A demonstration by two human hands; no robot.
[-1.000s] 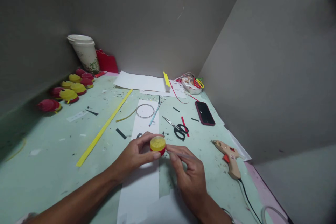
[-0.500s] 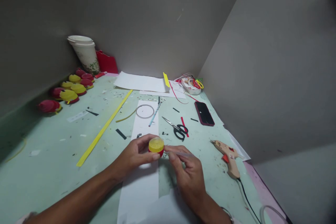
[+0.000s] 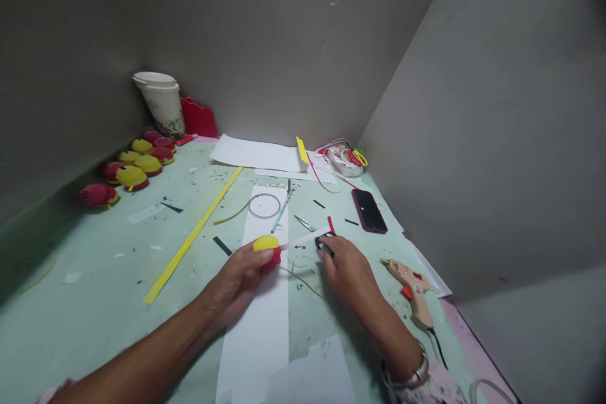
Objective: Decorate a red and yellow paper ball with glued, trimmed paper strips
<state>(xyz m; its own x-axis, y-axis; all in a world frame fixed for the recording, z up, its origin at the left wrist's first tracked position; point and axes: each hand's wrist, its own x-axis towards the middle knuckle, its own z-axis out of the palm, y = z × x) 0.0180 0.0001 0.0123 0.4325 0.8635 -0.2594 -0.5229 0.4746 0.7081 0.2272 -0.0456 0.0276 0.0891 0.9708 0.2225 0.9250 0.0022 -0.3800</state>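
Note:
My left hand point(image 3: 243, 276) is closed round a small ribbed piece, yellow on top and red below point(image 3: 266, 243). A whitish translucent strip point(image 3: 303, 240) juts from that piece to the right, towards my other hand. My right hand point(image 3: 348, 268) has its fingers curled at the black handles of the scissors point(image 3: 305, 223), which lie on the table with blades pointing away to the left. Its fingers partly hide the handles. Beneath my left hand runs a long white paper strip point(image 3: 258, 341). A thin yellowish strip point(image 3: 305, 283) lies between the hands.
Several red and yellow pieces point(image 3: 146, 165) stand at the left by a white cup point(image 3: 163, 104). A glue gun point(image 3: 411, 290) and a phone point(image 3: 369, 211) lie at the right. A yellow strip point(image 3: 194, 233), a ring point(image 3: 264, 196) and a patterned stick point(image 3: 282, 211) are on the table.
My right hand has left the yellow-and-red piece and reached the scissors' handles. My left hand has drawn slightly left and tilted the piece, with the whitish strip now sticking out.

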